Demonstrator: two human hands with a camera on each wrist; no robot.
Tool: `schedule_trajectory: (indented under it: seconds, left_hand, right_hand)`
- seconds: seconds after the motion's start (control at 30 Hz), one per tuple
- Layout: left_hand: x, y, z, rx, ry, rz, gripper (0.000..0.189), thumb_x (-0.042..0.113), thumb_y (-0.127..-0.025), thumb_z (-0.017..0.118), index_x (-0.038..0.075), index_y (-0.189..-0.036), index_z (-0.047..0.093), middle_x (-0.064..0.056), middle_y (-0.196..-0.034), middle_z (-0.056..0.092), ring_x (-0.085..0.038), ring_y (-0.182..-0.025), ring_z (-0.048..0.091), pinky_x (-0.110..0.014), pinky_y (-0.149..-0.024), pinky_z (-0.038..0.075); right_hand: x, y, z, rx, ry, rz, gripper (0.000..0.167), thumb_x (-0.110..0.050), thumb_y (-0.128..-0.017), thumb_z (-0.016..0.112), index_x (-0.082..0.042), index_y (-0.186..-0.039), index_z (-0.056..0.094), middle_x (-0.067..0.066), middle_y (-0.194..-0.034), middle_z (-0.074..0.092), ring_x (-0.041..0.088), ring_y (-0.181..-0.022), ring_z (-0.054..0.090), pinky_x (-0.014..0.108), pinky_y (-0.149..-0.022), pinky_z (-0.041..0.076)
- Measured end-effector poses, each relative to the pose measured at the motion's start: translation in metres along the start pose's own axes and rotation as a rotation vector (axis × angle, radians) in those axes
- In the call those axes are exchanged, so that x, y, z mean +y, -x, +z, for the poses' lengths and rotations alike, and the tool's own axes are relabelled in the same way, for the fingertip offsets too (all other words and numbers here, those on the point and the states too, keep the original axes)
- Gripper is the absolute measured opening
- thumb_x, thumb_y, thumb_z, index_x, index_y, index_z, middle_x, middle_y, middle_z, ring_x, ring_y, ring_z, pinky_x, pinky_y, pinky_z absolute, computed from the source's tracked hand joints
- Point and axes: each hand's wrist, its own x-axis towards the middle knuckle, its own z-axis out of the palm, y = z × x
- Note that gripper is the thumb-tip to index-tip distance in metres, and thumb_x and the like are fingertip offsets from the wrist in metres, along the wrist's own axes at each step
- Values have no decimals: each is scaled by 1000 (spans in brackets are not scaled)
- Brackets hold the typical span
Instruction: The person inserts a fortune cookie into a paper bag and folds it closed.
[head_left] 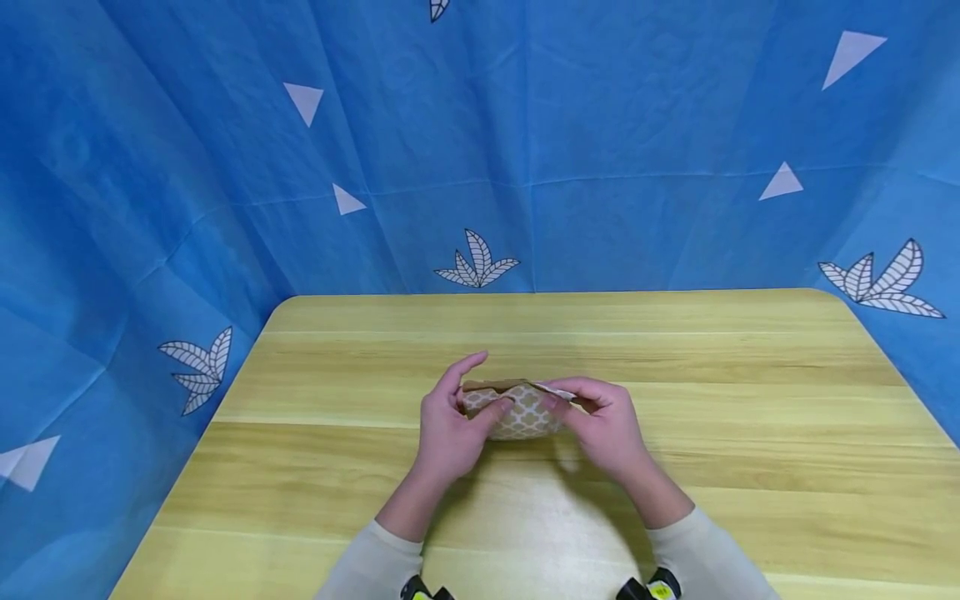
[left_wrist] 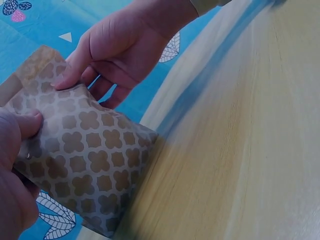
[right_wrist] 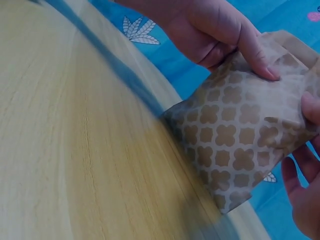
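A brown paper bag (head_left: 522, 416) with a white lattice print stands upright on the table, its mouth toward the top. Its patterned front (left_wrist: 95, 145) is creased near the opening. My left hand (head_left: 452, 427) grips the bag's left side, thumb pressed on the front and index finger stretched out past the rim. On the other side, my right hand (head_left: 606, 422) pinches the upper edge between thumb and fingers. The right wrist view shows the left thumb lying on the bag (right_wrist: 232, 127) just under the rim. What the bag contains is hidden.
The light wooden table (head_left: 360, 358) has rounded far corners. Behind it and at both sides hangs a blue cloth (head_left: 600, 100) with white triangles and leaf prints. A black strap with a yellow-green patch (head_left: 662, 590) sits at the right sleeve, another at the left.
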Motion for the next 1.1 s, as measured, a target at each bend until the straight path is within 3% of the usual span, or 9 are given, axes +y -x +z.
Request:
schedule_trajectory:
  seconds: [0.13, 0.43, 0.5, 0.6, 0.67, 0.77, 0.87, 0.97, 1.1]
  left_hand:
    - [16, 1, 0, 28, -35, 21, 58, -5, -79, 81, 5, -133, 61, 6, -56, 20, -8, -49, 27, -19, -44, 25]
    - [16, 0, 2, 40, 4, -3, 59, -8, -78, 81, 6, -131, 62, 4, -53, 31, -7, -47, 32, -19, -43, 28]
    - [16, -1, 2, 34, -17, 19, 52, -7, -78, 81, 5, -127, 66, 1, -59, 47, -8, -51, 34, -20, -45, 29]
    - [15, -1, 0, 5, -11, 76, 40, -7, -80, 78, 0, -118, 70, -8, -82, 67, -9, -62, 46, -20, -52, 37]
    - [9, -3, -2, -19, 9, 124, 32, -8, -82, 76, -4, -114, 71, -15, -103, 71, -11, -67, 50, -22, -56, 40]
    - [-2, -5, -4, -38, 55, 178, 29, -9, -85, 73, -6, -114, 70, -16, -104, 71, -12, -68, 53, -23, -55, 44]
    - [-8, -7, -5, -46, 76, 218, 27, -7, -88, 71, -3, -114, 71, -11, -106, 72, -13, -68, 55, -23, -54, 45]
    - [-10, -8, -5, -63, 131, 258, 24, -10, -89, 68, -2, -111, 73, -12, -107, 72, -20, -82, 64, -26, -63, 53]
    - [-10, -8, -5, -80, 197, 304, 25, -18, -86, 64, -3, -104, 73, -15, -109, 70, -29, -102, 65, -33, -77, 58]
  right_hand:
    - [0, 0, 0, 22, 50, 34, 16, 14, -83, 70, 5, -96, 76, 11, -91, 74, 14, -83, 69, 28, -70, 57]
    - [1, -1, 3, 50, 56, 25, 17, 17, -81, 71, 7, -94, 74, 8, -88, 74, 13, -82, 69, 27, -72, 57]
    - [1, -2, 3, 52, 56, 32, 15, 16, -82, 71, 7, -94, 74, 9, -88, 74, 15, -83, 69, 28, -75, 57]
    - [0, -2, 3, 53, 46, 44, 14, 13, -83, 71, 7, -96, 74, 12, -91, 73, 17, -85, 69, 29, -77, 57]
    - [-1, -1, 3, 57, 33, 52, 14, 11, -85, 71, 7, -97, 74, 15, -92, 73, 20, -87, 69, 29, -78, 57]
    - [-4, -1, 3, 74, 11, 43, 14, 9, -87, 69, 6, -100, 73, 16, -94, 72, 22, -89, 69, 30, -79, 57]
    - [-6, -1, 3, 106, 1, -18, 16, 14, -85, 69, 8, -100, 72, 14, -95, 72, 19, -86, 68, 29, -78, 57]
    - [-7, -2, 4, 134, -16, -127, 21, 21, -80, 69, 11, -99, 70, 15, -96, 72, 17, -85, 68, 28, -77, 57]
    - [-8, -3, 5, 136, -60, -245, 24, 27, -76, 64, 13, -95, 68, 20, -99, 72, 21, -91, 69, 28, -79, 57]
